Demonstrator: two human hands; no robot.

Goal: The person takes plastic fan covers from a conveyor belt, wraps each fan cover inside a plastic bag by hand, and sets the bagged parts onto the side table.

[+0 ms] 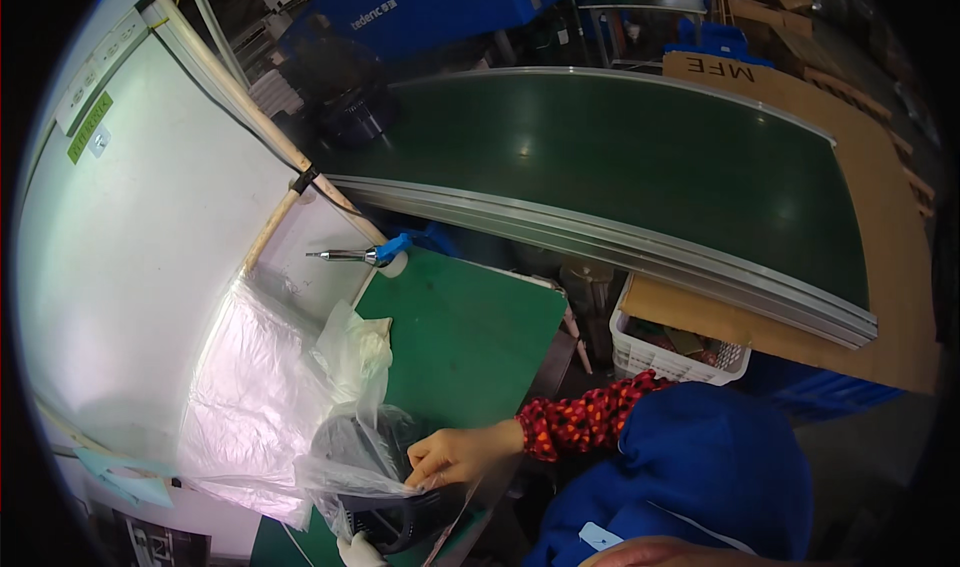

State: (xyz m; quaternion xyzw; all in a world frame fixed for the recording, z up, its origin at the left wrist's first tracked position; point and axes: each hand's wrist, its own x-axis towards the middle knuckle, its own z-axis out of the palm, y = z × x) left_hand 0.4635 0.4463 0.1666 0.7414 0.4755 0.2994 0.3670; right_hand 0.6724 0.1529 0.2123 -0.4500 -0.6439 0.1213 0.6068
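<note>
A black, round plastic part (395, 522) with spoke-like ribs stands at the near end of the green tabletop, partly inside a clear plastic bag (345, 462). My right hand (450, 457), bare below a red patterned sleeve, is closed, pinching the bag's edge over the part. At the lower picture edge, my left hand (360, 551) shows only as pale fingers, apparently gloved. They are closed against the rim of the black part; the rest of that hand is out of view. Thin film hides some of the part's outline.
Left of the bag lies a stack of clear bags (255, 397). A blue-ended power screwdriver (355, 255) sits at the far edge of the green tabletop (465, 317). Beyond are a green conveyor belt (620, 147), a white basket (675, 362) and brown cardboard (895, 297).
</note>
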